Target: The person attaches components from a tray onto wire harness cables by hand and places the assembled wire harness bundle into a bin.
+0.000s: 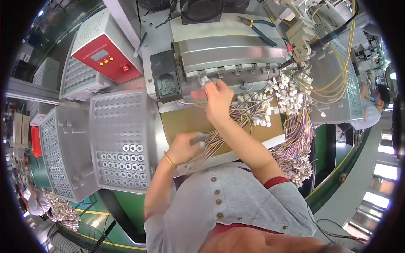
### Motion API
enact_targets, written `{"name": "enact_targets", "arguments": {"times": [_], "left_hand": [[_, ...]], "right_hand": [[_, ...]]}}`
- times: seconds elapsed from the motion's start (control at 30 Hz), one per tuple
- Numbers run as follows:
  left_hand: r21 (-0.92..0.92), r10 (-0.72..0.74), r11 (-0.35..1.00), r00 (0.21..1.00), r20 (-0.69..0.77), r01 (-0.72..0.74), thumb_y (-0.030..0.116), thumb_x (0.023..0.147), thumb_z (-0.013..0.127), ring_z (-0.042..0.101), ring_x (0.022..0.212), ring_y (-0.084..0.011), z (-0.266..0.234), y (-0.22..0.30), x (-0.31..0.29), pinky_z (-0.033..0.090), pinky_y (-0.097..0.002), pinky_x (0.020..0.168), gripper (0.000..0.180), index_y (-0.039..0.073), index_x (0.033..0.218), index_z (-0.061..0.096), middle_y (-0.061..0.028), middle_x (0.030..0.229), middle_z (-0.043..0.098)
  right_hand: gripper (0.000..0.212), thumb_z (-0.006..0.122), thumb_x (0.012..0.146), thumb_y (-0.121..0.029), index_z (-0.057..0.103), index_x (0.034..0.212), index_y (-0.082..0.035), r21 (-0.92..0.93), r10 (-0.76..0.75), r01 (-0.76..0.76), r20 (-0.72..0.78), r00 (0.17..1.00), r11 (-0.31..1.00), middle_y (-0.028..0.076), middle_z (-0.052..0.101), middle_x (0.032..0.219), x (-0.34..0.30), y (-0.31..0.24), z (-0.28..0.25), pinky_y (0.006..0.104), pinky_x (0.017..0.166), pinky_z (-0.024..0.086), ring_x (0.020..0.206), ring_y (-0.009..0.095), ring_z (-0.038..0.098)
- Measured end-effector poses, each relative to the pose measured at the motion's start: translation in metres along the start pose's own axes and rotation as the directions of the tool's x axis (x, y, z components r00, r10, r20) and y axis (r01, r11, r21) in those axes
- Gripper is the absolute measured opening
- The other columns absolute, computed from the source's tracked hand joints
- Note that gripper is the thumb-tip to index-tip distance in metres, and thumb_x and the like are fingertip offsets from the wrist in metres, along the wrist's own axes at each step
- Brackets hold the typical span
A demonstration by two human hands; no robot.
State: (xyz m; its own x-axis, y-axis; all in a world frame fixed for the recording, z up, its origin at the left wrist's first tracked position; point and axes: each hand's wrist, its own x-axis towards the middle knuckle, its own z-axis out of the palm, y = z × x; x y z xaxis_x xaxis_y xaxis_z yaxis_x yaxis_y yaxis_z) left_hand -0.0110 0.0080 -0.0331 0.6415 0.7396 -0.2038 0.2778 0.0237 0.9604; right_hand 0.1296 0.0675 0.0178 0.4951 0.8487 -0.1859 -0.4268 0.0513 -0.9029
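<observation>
My right hand (218,101) reaches to the left end of a metal fixture (234,57) with a row of small clamps along its front. Its fingers are pinched together at the first clamp; a small whitish piece shows at the tips, too blurred to tell as connector or finger cover. My left hand (185,147), smeared by motion, is lower and to the left, with grey covers on its fingertips. It is beside a bundle of purple and yellow wires (217,141) on a brown board (181,122). White connectors (257,107) end many of these wires.
Left of the board stands a pale tray (118,114) partly filled with metal rings. Behind it is a red-fronted control box (107,59). A black bin (165,76) adjoins the fixture; pliers (259,30) lie on top. More wires (295,130) hang at right, below machine tooling (303,46).
</observation>
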Motion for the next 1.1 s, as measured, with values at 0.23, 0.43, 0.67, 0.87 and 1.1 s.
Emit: {"name": "enact_targets", "arguments": {"times": [0.23, 0.43, 0.67, 0.87, 1.1], "left_hand": [[0.422, 0.094, 0.906, 0.966, -0.24, 0.017, 0.002, 0.068, 0.054, 0.056, 0.055, -0.0188, -0.022, 0.019, -0.018, 0.044, -0.027, 0.053, 0.025, 0.006, 0.091, 0.062, -0.0134, 0.067, 0.059], [0.289, -0.07, 0.936, 0.911, -0.406, 0.201, 0.002, 0.07, 0.058, 0.043, 0.053, -0.0039, -0.034, 0.011, -0.023, 0.037, -0.0202, 0.049, 0.022, 0.001, 0.092, 0.062, -0.0028, 0.066, 0.059], [0.269, -0.061, 0.945, 0.907, -0.416, 0.187, 0.007, 0.07, 0.059, 0.053, 0.051, -0.0121, -0.024, 0.003, -0.015, 0.043, -0.025, 0.052, 0.02, 0.005, 0.09, 0.063, -0.0106, 0.071, 0.062], [0.197, -0.064, 0.967, 0.906, -0.418, 0.159, 0.004, 0.071, 0.058, 0.05, 0.056, -0.0054, -0.015, -0.025, -0.016, 0.041, -0.0208, 0.052, 0.021, 0.002, 0.091, 0.062, -0.0059, 0.067, 0.061], [0.431, -0.098, 0.875, 0.952, -0.29, 0.221, 0.009, 0.07, 0.06, 0.056, 0.055, -0.0145, -0.005, -0.04, -0.019, 0.044, -0.0262, 0.056, 0.019, 0.006, 0.089, 0.063, -0.0106, 0.067, 0.061]], "right_hand": [[0.021, 0.055, 0.078, -0.011, 0.047, 0.062, -0.001, -0.791, -0.258, 0.484, 0.412, 0.874, 0.375, 0.004, 0.051, 0.049, 0.015, -0.04, -0.079, 0.023, 0.041, 0.037, 0.046, 0.005, 0.05], [0.036, 0.058, 0.074, -0.034, 0.053, 0.061, -0.001, -0.89, 0.275, 0.422, 0.369, 0.888, -0.17, 0.011, 0.053, 0.048, -0.007, -0.072, -0.161, 0.0327, 0.048, 0.044, 0.047, 0.023, 0.056], [0.037, 0.067, 0.06, -0.033, 0.053, 0.069, 0.001, -0.889, -0.073, 0.456, 0.457, 0.887, -0.029, 0.015, 0.054, 0.06, -0.044, 0.001, -0.167, 0.0384, 0.053, 0.044, 0.053, 0.03, 0.053], [0.013, 0.059, 0.063, -0.012, 0.05, 0.064, -0.001, -0.856, 0.158, 0.031, 0.13, 0.979, 0.515, 0.004, 0.048, 0.051, -0.037, 0.002, -0.184, 0.0252, 0.041, 0.035, 0.043, 0.012, 0.044], [0.012, 0.046, 0.067, 0.001, 0.056, 0.074, -0.002, -0.307, 0.657, -0.581, 0.331, 0.677, 0.754, 0.0, 0.051, 0.06, -0.035, -0.015, -0.157, 0.0182, 0.039, 0.025, 0.044, 0.004, 0.038]]}}
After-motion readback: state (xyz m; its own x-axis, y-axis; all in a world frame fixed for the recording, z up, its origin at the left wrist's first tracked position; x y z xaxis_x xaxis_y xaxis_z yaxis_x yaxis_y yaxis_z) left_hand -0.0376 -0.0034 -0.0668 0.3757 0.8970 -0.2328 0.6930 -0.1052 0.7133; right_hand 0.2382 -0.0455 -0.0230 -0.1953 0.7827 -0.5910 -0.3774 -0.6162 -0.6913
